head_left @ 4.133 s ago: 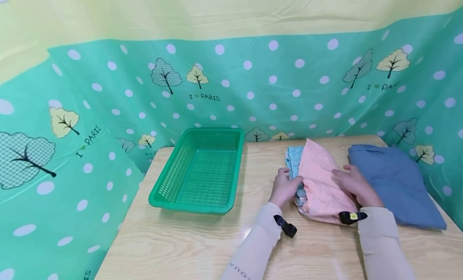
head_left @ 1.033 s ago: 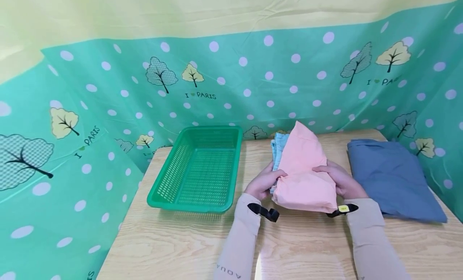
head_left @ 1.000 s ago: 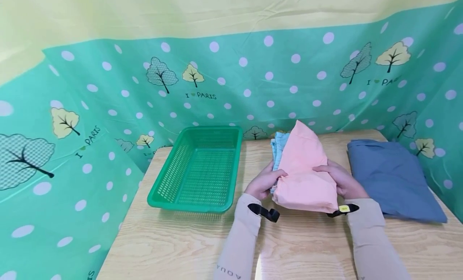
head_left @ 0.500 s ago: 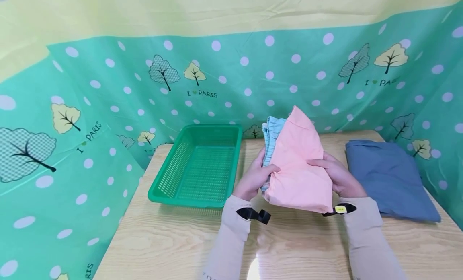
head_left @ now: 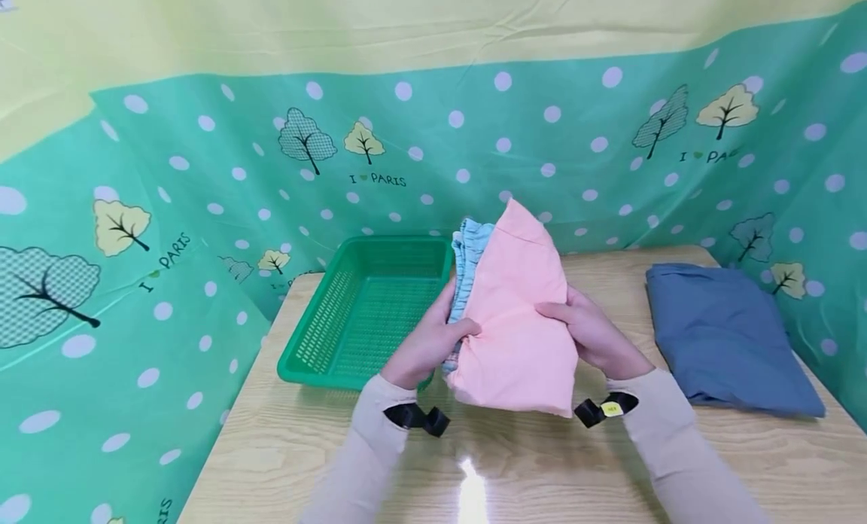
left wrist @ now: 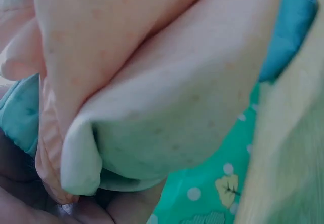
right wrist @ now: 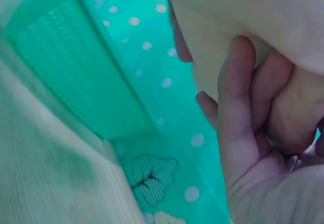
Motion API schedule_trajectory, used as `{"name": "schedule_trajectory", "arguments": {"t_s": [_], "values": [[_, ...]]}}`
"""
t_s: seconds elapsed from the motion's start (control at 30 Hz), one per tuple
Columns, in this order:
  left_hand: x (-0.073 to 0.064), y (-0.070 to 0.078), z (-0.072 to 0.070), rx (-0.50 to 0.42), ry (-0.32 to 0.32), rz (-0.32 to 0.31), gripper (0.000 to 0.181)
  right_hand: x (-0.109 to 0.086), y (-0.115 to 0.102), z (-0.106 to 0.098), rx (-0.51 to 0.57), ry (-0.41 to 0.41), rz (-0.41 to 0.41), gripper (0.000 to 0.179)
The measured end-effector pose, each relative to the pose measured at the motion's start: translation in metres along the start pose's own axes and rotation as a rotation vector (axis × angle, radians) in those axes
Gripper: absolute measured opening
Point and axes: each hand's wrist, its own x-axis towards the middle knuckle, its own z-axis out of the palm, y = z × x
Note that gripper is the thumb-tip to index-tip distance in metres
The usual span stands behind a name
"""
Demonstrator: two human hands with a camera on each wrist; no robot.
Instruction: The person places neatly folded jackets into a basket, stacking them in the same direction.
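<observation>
pink fabric, loosely folded with a pointed top end, fills the middle of the head view: this pink garment [head_left: 521,336] is held up over the tabletop [head_left: 284,456] between the two hands, tilted, its pointed end toward the back. along its left edge a light blue gathered cloth [head_left: 469,260] shows, lying against the pink underside and held in the same bundle.

the left hand [head_left: 430,339] grips the bundle's left side, thumb pressed on the pink face, the rest of its fingers mostly hidden behind the cloth. the right hand [head_left: 592,332] grips the opposite side, thumb on top as well; in the right wrist view its fingers [right wrist: 235,82] are curled beneath the fabric. in the left wrist view the pink layers hang in soft folds.

to the left stands a green perforated plastic basket [head_left: 313,376]; in the head view the left hand and the bundle's left edge overlap its right side. to the right, well apart from the bundle, a blue-grey folded cloth [head_left: 728,339] lies flat on the wood-grained tabletop.

both forearms wear pale sleeves [head_left: 677,441], with black straps [head_left: 416,418] at the wrists, the right one carrying a yellow label [head_left: 612,409]. behind hangs a green curtain [head_left: 474,162] with white dots, printed trees and the word "paris", cream along its upper part.
</observation>
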Motion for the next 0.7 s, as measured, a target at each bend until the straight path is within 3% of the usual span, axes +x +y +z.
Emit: {"name": "schedule_trajectory", "arguments": {"t_s": [0.27,0.43,0.7], "values": [[-0.02,0.002,-0.043,0.053,-0.027,-0.051,0.092,0.019,0.008,0.036,-0.061,-0.103,-0.031,0.05],[-0.026,0.002,-0.073,0.09,-0.067,-0.061,0.093,0.032,0.01,0.061,-0.105,-0.095,-0.008,0.053],[-0.029,0.012,-0.114,0.175,-0.046,-0.093,0.092,0.054,0.002,0.094,-0.109,-0.062,0.04,0.05]]}}
